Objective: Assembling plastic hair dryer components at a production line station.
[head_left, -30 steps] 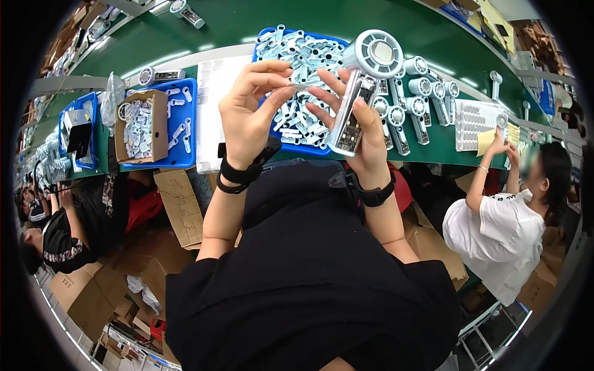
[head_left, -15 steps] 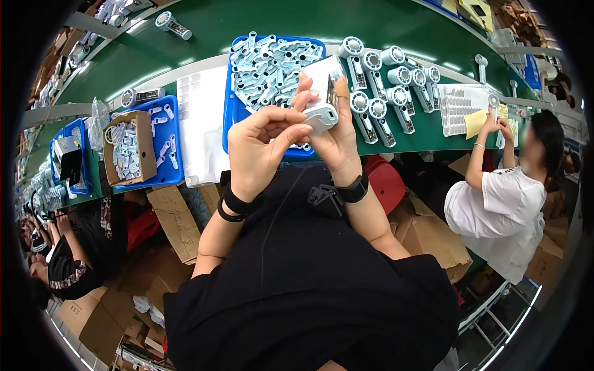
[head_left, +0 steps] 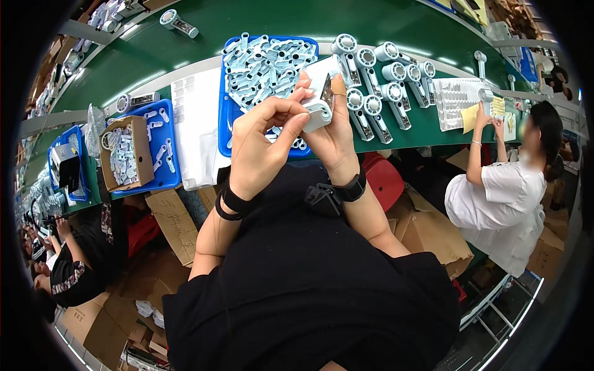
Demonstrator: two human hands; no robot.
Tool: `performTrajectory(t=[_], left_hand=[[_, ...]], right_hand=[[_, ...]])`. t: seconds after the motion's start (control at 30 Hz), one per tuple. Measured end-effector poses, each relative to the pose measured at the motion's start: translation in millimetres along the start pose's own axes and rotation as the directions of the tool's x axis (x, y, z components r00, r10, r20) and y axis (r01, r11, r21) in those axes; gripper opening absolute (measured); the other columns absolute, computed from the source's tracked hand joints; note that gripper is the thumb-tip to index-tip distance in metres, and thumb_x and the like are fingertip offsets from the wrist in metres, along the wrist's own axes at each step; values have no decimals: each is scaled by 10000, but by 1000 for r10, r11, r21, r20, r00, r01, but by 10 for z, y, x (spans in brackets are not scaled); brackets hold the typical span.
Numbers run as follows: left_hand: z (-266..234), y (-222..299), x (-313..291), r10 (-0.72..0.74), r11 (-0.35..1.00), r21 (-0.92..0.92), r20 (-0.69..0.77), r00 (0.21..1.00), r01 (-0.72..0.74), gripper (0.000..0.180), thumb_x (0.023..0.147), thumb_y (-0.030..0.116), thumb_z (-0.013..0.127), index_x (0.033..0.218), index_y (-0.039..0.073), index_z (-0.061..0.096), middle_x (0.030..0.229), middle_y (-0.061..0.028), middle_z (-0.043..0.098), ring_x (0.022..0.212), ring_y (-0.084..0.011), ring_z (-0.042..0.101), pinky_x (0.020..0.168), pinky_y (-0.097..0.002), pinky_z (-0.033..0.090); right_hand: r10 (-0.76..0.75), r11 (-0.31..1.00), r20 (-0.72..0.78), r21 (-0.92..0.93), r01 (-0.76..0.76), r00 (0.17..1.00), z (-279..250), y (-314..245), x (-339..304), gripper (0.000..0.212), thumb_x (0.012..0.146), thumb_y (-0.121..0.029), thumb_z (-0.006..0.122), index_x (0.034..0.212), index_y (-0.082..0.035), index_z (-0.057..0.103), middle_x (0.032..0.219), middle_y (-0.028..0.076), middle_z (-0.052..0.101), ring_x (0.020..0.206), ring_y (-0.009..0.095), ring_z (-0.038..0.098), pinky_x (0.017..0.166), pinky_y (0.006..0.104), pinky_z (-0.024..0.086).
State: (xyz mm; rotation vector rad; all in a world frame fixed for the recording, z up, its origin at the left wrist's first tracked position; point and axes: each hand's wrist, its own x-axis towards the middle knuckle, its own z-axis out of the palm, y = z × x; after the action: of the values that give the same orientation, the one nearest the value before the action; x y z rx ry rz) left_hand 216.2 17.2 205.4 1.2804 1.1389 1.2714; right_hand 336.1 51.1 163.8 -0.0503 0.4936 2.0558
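Observation:
My right hand [head_left: 336, 143] is wrapped round a pale handheld fan [head_left: 318, 116], its handle end turned toward me. Along the handle's side a dark opening shows inner parts. A finger of this hand has a tan covering on its tip. My left hand [head_left: 257, 139] is closed, thumb and index finger pinching at the handle's end, where a small slot shows. Any small part between those fingertips is hidden. Just beyond my hands lies a blue tray [head_left: 226, 111] heaped with pale blue handle covers [head_left: 269, 65].
Several handheld fans [head_left: 373, 106] with open handles lie to the right. White sheets [head_left: 197, 133] lie left, beside another blue tray [head_left: 175, 170] with a cardboard box [head_left: 144, 148] of parts. A person in white [head_left: 492, 198] works at the right; a red stool [head_left: 383, 182] stands below the table edge.
The fan has tilted slightly in my hands, so more of its handle opening shows. My left fingers stay at the handle's end. The co-worker's hands have shifted a little.

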Motion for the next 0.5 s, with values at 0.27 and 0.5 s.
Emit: performTrajectory(t=[0.27,0.5], left_hand=[[-2,7,9,-26,999,-26,-6,1000,25,94,790,14,621,858,-44,594,812,-63,632,704,-85,592,655,-208,483],[0,18,22,-45,998,-46,6,999,45,105,797,12,617,872,-54,583,821,-65,621,737,-91,593,680,-210,482]], right_hand=[[3,1000,-13,-19,-4,1000,38,10,-3,387,860,-377,544,993,-18,484,871,77,509,792,151,494,812,306,459],[6,1000,-16,-11,-6,1000,25,-12,16,379,860,-377,544,989,-25,487,855,76,514,795,152,499,819,306,459]])
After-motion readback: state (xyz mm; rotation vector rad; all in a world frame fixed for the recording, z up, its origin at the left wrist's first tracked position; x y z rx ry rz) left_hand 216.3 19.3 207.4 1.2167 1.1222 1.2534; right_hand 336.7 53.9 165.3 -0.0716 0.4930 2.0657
